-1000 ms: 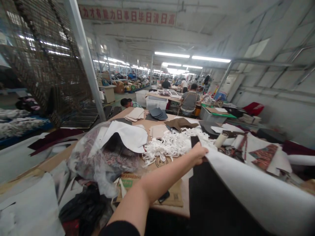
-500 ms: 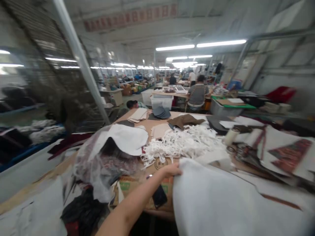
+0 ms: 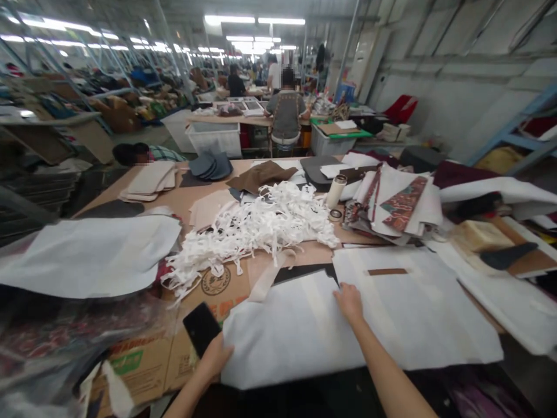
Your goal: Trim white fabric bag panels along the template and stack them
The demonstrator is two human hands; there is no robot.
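A white sheet (image 3: pixel 287 331) with a dark layer along its far edge lies at the front of the table. My left hand (image 3: pixel 219 355) is closed on its left edge, beside a black phone (image 3: pixel 202 328). At the sheet's far right corner my right hand (image 3: pixel 349 301) grips the edge, fingers closed. Under and to the right of that hand spreads a larger white piece (image 3: pixel 435 313) with a brown slot. Just beyond lies a heap of white strips (image 3: pixel 274 220).
Printed cardboard (image 3: pixel 148 360) and a plastic-wrapped bundle (image 3: pixel 87 325) lie at left. Farther back are grey-blue pieces (image 3: pixel 211 166), a brown piece (image 3: pixel 265 176), a thread cone (image 3: pixel 336 191) and patterned pieces (image 3: pixel 402 203). One person (image 3: pixel 285 110) sits beyond the table; another person's head shows at left.
The view has swung right and down. My right hand has come into view on the sheet. The white sheet, raised before at my left hand, now lies lower and flatter.
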